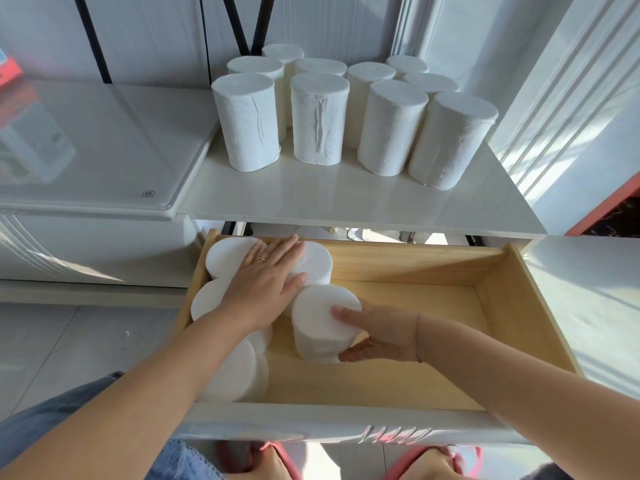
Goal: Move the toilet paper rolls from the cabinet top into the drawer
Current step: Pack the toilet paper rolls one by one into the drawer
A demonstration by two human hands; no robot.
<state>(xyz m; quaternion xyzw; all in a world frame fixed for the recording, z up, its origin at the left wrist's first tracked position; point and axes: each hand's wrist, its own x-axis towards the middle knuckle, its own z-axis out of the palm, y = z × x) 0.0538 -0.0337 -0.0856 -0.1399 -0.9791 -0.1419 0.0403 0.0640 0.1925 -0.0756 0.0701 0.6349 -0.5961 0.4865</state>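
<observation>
Several white toilet paper rolls [320, 117] stand upright on the white cabinet top [346, 199]. Below it the wooden drawer [498, 306] is pulled open. Several rolls [227, 256] stand packed along its left side. My left hand [268, 284] lies flat with straight fingers on the tops of those rolls. My right hand [377, 336] grips one upright roll [320, 322] from its right side, thumb on top and fingers curled round its lower side. That roll stands in the drawer next to the packed ones.
A glossy white unit [86, 150] adjoins the cabinet on the left. White wall panels rise at the right. The drawer's right half shows bare wood. My knees and pink slippers [433, 462] are under the drawer front.
</observation>
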